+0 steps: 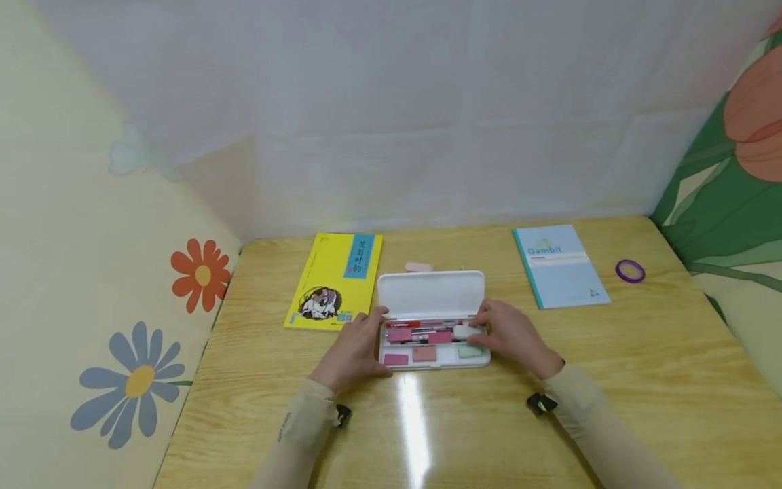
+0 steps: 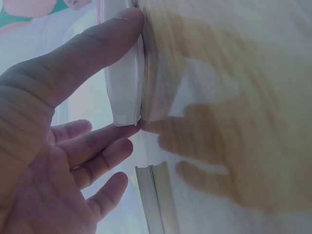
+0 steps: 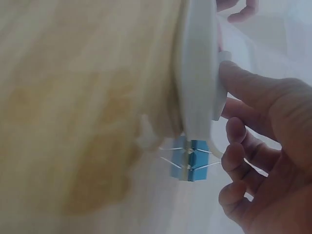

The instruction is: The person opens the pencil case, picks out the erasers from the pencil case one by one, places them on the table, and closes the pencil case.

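Observation:
A white pencil case [image 1: 435, 363] lies with its lid [image 1: 431, 294] raised. My left hand [image 1: 356, 345] grips the case's left end, thumb at the front corner and fingertips at the back; the left wrist view shows the thumb across the case wall [image 2: 124, 92]. At the right end, my right hand [image 1: 512, 334] pinches a white eraser [image 1: 466, 332] over the case, also seen as a white block [image 3: 222, 87] above the rim. Pens [image 1: 406, 324] and several erasers, such as a pink one [image 1: 396, 359], an orange-pink one [image 1: 424, 353] and a pale green one [image 1: 470, 351], sit inside.
A yellow book [image 1: 324, 282] lies left of the case, a light blue Gambit notebook [image 1: 565, 268] to the right. Beyond it is a purple ring [image 1: 630, 271], perhaps a tape roll. Behind the lid lies a pale pink block [image 1: 418, 267]. A blue binder clip [image 3: 197, 158] shows behind the case.

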`<state>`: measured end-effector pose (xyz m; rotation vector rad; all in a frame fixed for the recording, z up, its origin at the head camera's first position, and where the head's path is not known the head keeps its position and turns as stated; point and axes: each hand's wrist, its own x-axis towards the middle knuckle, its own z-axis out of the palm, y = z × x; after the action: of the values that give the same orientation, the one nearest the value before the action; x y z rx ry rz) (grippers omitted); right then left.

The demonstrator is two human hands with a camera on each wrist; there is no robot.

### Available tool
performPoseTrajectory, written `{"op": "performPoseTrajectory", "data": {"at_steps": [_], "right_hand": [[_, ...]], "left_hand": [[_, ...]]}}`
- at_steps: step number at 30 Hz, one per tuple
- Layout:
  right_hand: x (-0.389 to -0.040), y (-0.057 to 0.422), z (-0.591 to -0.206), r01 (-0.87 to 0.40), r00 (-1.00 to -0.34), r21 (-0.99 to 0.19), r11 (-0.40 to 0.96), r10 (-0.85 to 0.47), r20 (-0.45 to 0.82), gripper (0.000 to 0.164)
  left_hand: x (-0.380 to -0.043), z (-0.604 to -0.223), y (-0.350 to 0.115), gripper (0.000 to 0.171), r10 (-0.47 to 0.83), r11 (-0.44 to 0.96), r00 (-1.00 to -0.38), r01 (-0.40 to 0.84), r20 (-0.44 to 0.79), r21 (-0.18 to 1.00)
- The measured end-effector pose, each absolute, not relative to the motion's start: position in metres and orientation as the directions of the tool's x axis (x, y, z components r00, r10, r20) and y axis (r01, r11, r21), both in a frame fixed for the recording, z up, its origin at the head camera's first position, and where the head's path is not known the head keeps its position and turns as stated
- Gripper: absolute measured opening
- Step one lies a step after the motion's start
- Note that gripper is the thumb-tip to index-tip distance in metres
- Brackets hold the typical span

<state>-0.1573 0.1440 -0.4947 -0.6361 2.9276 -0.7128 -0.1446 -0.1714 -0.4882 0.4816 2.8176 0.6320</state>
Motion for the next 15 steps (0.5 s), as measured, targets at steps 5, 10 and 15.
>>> {"op": "performPoseTrajectory", "data": {"at_steps": [5, 10, 15], "right_hand": [[-0.158, 0.151, -0.485, -0.417, -0.904, -0.423, 0.805, -0.417, 0.096, 0.027], [-0.159, 0.166, -0.479, -0.422, -0.905, -0.414, 0.806, -0.404, 0.136, 0.024], [-0.161, 0.186, -0.475, -0.396, -0.917, -0.414, 0.819, -0.373, 0.140, 0.022]], "left_hand": [[-0.146, -0.488, -0.170, 0.115, 0.354, 0.851, -0.925, 0.257, -0.138, 0.459], [-0.145, -0.489, -0.170, 0.113, 0.354, 0.846, -0.927, 0.259, -0.128, 0.465], [-0.146, -0.489, -0.170, 0.113, 0.341, 0.853, -0.930, 0.245, -0.138, 0.461]]}}
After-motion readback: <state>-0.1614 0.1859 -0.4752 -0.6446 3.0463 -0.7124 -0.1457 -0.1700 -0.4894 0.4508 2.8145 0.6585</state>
